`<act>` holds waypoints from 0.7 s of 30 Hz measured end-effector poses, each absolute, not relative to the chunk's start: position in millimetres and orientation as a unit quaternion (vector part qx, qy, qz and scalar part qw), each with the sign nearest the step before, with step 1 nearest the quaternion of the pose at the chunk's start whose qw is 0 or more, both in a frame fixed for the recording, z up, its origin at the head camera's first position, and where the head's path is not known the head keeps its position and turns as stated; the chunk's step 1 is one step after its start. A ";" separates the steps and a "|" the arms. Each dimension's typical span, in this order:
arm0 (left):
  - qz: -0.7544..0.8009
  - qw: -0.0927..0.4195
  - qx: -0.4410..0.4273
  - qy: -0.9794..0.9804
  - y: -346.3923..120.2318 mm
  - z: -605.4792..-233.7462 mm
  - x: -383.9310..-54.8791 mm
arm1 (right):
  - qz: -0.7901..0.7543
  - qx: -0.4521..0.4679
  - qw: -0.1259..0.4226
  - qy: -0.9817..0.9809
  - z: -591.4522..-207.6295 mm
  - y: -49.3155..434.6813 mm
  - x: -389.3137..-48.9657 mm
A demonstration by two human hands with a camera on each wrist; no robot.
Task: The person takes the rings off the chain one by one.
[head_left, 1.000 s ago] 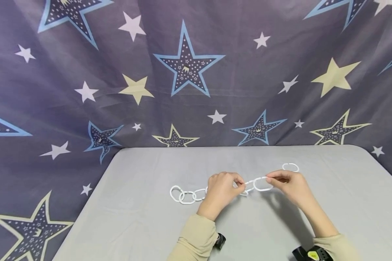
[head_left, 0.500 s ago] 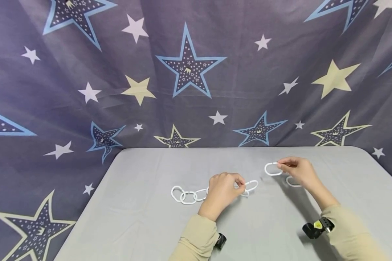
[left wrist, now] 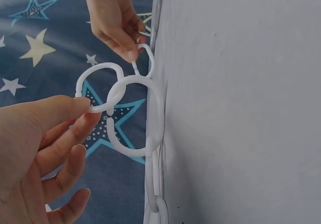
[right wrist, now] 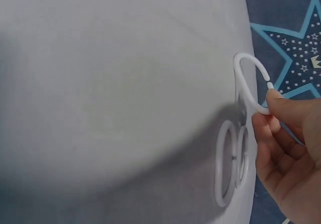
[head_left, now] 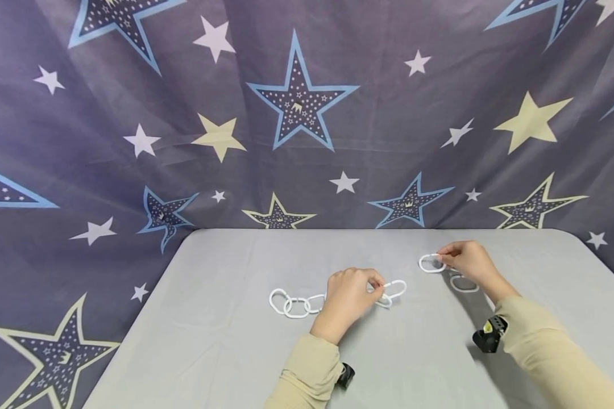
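My left hand (head_left: 345,298) pinches a white plastic link (left wrist: 103,65) between thumb and index finger. That link hooks through another white link (left wrist: 161,106), with more hanging below. The rest of the chain (head_left: 297,316) lies on the table to the left of the hand, its middle hidden behind it. Farther back and to the right, my right hand (head_left: 471,264) pinches a separate white oval link (head_left: 432,272) by thumb and fingertips, held away from the chain. A small gap shows in this link beside the thumb in the right wrist view.
Beneath the right hand, two loose white links lie on the grey-covered table (head_left: 225,352); the nearer loose link (right wrist: 218,174) shows in full in the right wrist view. A dark star-patterned curtain (head_left: 368,130) stands along the table's back edge.
The right hand has moved from the chain's right end toward the back right, carrying its link apart from the chain. The left hand has stayed nearly in place with its link.
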State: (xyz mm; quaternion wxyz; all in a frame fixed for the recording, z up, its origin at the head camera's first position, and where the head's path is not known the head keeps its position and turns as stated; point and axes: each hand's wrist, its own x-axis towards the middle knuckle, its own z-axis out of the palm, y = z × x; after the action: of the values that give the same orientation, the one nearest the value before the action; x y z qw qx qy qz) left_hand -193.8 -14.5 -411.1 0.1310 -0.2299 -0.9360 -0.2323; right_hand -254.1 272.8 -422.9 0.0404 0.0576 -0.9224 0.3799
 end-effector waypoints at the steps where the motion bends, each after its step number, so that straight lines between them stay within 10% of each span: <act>1: -0.232 0.130 -0.229 -0.936 -14.5 -410.8 -193.8 | 0.376 0.054 0.038 -0.924 -424.6 273.3 -255.2; 21: -0.235 0.131 -0.227 -0.936 -15.0 -410.3 -195.7 | 0.336 0.048 0.030 -0.940 -430.4 279.1 -258.6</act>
State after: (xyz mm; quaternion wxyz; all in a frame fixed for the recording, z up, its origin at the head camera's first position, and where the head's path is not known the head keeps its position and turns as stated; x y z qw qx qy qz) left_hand -195.7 -15.0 -410.3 0.1313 -0.2266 -0.9359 -0.2355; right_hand -258.6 279.1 -430.4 0.0300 0.0483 -0.9402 0.3358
